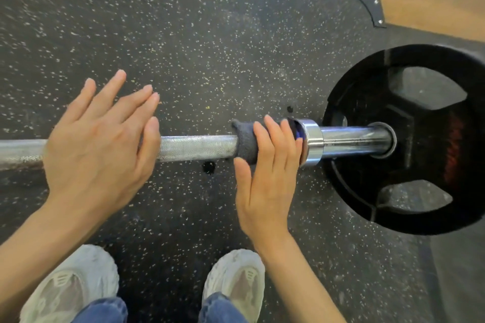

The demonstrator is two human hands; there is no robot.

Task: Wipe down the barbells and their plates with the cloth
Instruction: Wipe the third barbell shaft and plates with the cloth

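Grey cloth [246, 143] wraps the barbell [196, 148], right hand [265, 181] gripping it; left hand [99, 144] rests flat, fingers straight.

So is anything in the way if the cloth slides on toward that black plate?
Yes. The cloth, wrapped round the bar under the right hand, sits just left of the steel collar, which is wider than the bar. Beyond it, the sleeve looks bare up to the plate.
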